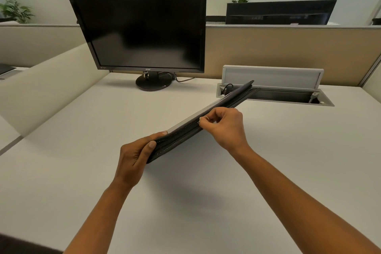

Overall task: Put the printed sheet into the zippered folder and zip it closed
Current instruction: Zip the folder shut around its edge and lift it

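Table (206,202): pale, bare under both forearms.
Left hand (134,156): clamped on near corner of zippered folder (224,101), thumb above, fingers beneath.
Right hand (224,128): pinched on zipper pull (203,119), roughly midway along the edge.
Folder: held edge-on above table, far end toward cable tray (288,98).
Handling: probably light, soft-sided; grip best at corner.
Printed sheet: not visible, presumably inside.

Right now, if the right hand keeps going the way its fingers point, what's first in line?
Likely the left hand. The right hand pinches the zipper pull on the zippered folder, fingers pointing along the edge towards it.
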Demonstrator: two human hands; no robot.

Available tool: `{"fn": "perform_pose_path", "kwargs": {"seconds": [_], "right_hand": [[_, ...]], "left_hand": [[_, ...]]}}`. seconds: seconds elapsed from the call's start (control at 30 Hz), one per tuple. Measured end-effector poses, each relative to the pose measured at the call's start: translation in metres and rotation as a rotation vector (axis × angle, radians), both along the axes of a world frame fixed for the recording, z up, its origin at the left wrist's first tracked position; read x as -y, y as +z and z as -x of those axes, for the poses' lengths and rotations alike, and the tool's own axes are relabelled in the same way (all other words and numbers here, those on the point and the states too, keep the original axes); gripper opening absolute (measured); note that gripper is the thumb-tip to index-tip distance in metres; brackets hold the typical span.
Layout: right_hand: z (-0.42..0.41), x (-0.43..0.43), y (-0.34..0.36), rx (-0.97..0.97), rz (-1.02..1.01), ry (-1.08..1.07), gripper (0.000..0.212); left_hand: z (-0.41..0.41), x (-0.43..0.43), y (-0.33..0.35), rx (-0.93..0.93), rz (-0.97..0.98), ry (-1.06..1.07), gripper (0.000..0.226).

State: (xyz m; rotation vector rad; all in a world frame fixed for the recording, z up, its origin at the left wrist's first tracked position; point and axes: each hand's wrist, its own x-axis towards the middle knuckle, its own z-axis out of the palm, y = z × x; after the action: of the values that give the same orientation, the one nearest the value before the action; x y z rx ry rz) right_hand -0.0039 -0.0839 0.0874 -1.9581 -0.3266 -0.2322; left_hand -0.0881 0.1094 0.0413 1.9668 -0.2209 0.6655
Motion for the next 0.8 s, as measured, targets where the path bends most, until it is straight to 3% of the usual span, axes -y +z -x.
{"fn": "perform_pose_path", "kwargs": {"seconds": [0.17,0.3,0.43,0.6,0.8], "right_hand": [[0.005,-0.004,-0.009,-0.022,-0.036,0.017,0.008],[0.009,-0.005,-0.016,-0.026,-0.047,0.007,0.009],[0.013,-0.005,-0.019,-0.025,-0.067,0.005,0.009],[0.021,-0.007,-0.025,0.0,-0.058,0.026,0.01],[0.02,-0.001,-0.03,0.03,-0.063,0.001,0.01]], "left_hand": [[-0.007,-0.004,0.009,0.054,-0.3,0.001,0.055],[-0.012,0.005,0.026,-0.103,-0.469,0.023,0.05],[-0.015,0.027,0.039,-0.274,-0.679,0.185,0.034],[-0.025,0.05,0.043,-0.403,-1.078,0.369,0.044],[-0.024,0.053,0.041,-0.426,-1.208,0.43,0.047]]}}
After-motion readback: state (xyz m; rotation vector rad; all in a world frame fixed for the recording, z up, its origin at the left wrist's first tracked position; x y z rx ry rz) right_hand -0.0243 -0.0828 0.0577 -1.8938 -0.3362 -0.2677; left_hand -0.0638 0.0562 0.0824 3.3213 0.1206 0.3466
